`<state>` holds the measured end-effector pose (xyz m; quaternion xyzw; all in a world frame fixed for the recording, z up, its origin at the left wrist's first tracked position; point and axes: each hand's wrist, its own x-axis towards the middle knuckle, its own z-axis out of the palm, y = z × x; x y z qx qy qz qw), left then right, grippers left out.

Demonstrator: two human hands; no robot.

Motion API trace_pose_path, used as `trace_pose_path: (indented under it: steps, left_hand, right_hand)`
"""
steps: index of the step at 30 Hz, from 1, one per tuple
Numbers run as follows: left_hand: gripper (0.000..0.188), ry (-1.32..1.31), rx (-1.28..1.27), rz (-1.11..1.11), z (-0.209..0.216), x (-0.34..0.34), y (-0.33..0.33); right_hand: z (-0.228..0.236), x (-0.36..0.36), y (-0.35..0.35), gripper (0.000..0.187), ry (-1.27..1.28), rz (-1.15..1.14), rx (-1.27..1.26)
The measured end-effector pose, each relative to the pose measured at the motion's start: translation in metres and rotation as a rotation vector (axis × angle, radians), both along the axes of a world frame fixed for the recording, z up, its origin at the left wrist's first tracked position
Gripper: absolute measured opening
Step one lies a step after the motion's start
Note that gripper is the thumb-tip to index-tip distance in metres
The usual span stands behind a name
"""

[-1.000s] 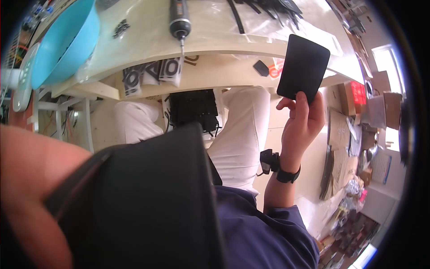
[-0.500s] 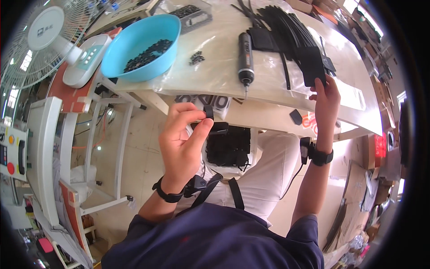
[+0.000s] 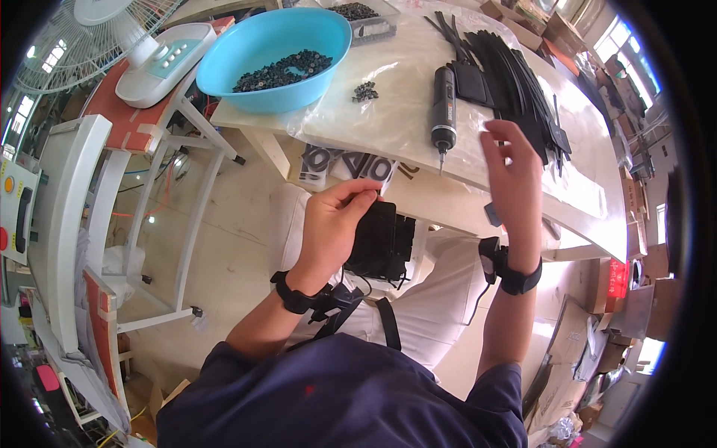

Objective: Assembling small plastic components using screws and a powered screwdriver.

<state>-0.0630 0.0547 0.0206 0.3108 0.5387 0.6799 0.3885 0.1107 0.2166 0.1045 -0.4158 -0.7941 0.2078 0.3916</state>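
My left hand (image 3: 334,230) is closed in a pinch above my lap. From its fingertips hangs a black strap piece with a wide flat end (image 3: 383,224), its upper part hidden by the fingers. My right hand (image 3: 514,168) hovers over the table's front edge, fingers apart and slightly blurred, with nothing visible in them. Just beyond it, a bundle of black straps (image 3: 515,75) lies on the table. To its left rests a dark electric screwdriver (image 3: 444,108), bit toward me. More black pieces (image 3: 407,243) lie between my knees, partly behind the hanging one.
A blue basin (image 3: 269,98) of small black parts stands at the table's left, with a small heap of parts (image 3: 364,92) beside it. A clear tray (image 3: 373,30) sits behind. A white fan (image 3: 142,48) stands at far left; cardboard (image 3: 564,373) leans at right.
My right hand has let go of the flat strap end on the table and shifted left. My left hand has moved right and slightly down with its black piece. The view has shifted too.
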Motion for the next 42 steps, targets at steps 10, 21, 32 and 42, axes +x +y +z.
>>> trace_pose_path:
  steps: [10,21,32,42]
  left_hand:
    - [0.024,-0.057,-0.059,-0.025,0.009,-0.009,-0.025]
    - [0.027,-0.048,0.085,0.141,0.019,-0.032,-0.041]
    - [0.027,0.321,0.147,0.218,0.023,-0.007,-0.041]
    - [0.028,0.696,0.29,0.262,0.036,0.023,-0.027]
  right_hand:
    - [-0.009,-0.12,0.065,0.019,-0.56,0.387,0.133]
    - [-0.013,-0.146,0.087,0.019,-0.572,0.587,0.193]
    - [0.015,-0.062,-0.099,0.015,0.038,0.602,-0.1]
    - [-0.017,-0.031,-0.105,0.016,0.201,0.458,-0.009]
